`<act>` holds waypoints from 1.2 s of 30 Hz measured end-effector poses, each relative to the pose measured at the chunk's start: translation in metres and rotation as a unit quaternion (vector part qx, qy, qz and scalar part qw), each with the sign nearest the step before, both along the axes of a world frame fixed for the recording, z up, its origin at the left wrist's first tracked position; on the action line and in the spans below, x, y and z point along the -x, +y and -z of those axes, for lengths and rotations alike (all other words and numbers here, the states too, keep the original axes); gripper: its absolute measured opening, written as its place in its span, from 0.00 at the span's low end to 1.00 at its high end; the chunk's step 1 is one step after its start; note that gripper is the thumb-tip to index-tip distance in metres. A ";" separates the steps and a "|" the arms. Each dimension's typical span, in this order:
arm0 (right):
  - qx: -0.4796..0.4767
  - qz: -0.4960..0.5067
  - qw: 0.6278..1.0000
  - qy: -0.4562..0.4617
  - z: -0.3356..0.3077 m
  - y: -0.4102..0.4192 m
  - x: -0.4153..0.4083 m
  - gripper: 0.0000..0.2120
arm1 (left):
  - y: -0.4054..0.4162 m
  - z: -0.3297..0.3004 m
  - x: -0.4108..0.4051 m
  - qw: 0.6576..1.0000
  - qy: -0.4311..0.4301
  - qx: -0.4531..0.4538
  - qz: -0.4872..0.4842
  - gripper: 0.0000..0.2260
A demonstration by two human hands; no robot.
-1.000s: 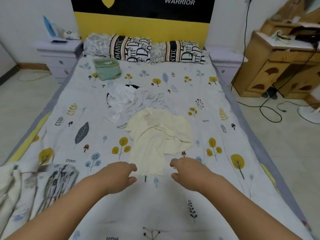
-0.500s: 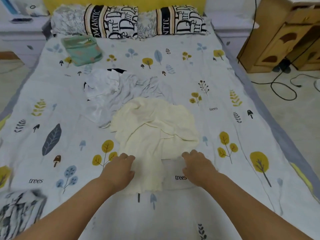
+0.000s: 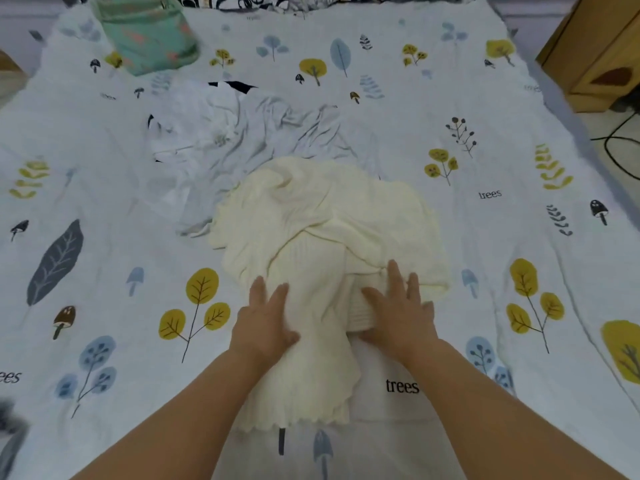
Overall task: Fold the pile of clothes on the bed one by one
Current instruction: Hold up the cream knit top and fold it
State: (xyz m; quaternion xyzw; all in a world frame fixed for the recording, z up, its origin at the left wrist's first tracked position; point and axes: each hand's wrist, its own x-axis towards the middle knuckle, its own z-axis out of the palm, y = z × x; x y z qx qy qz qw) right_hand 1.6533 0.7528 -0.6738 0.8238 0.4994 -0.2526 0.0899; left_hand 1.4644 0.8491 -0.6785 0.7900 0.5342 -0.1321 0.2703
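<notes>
Behind your cream knit garment [image 3: 322, 237], toward the upper middle of the frame, lies a crumpled pale grey and white garment [image 3: 242, 140]; the cream one overlaps its near edge. In the upper left a folded mint green cloth [image 3: 149, 32] sits on the bed sheet [image 3: 104, 237] (printed with trees, leaves and mushrooms), well apart from your hands. At the upper right edge stands a wooden cabinet [image 3: 602, 53] with a black cable on the floor beside it. Nothing lies between you and the cream garment.

Compared with half a second ago, both of your hands have moved forward onto the knit, and the view has come closer and lower.

The cream garment lies in the centre of the frame, bunched at the far end, its long axis running from the scalloped hem near you up toward the pile.

Your left hand [image 3: 266, 323] lies on its left part, fingers mostly straight, the thumb against the cloth. Your right hand [image 3: 398, 310] lies flat with fingers spread on a fold at its right part; I cannot tell if it grips anything.
</notes>
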 end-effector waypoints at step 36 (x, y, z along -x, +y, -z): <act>-0.447 -0.093 0.889 0.008 -0.493 -0.075 0.103 0.17 | -0.079 -0.482 0.054 0.814 -0.579 -0.016 -0.042 0.15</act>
